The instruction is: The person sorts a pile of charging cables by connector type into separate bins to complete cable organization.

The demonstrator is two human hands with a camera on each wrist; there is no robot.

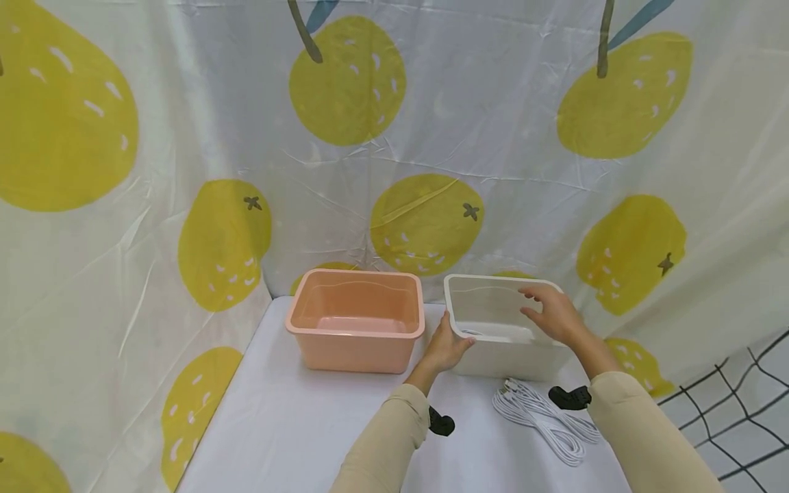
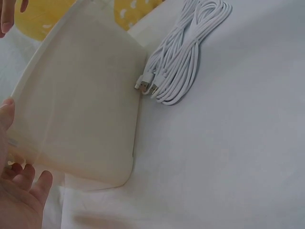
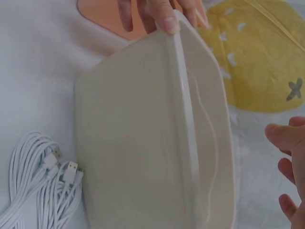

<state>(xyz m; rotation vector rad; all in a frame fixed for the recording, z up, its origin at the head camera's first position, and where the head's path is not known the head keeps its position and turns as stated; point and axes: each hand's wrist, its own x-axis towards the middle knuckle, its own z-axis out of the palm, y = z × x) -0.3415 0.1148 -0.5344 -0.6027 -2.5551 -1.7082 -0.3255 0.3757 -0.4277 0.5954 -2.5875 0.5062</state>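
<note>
A white plastic bin (image 1: 511,359) stands on the table, and my left hand (image 1: 448,346) holds its near left corner, thumb over the rim and fingers along the outer side. My right hand (image 1: 553,313) hovers above the bin's right part, its fingers apart and loosely bent with nothing between them. Inside the bin, a bit of white cable (image 1: 471,333) shows at the bottom left; the near wall hides the rest. In front of the bin lie coiled white USB cables (image 1: 542,418), their metal plugs visible in the left wrist view.
Left of the white bin stands a pink bin (image 1: 354,352) with nothing visible in it. A fruit-patterned curtain (image 1: 493,137) hangs behind and to the sides of the white-covered table (image 1: 277,424). Black grid lines (image 1: 740,404) cross a pale surface at the right.
</note>
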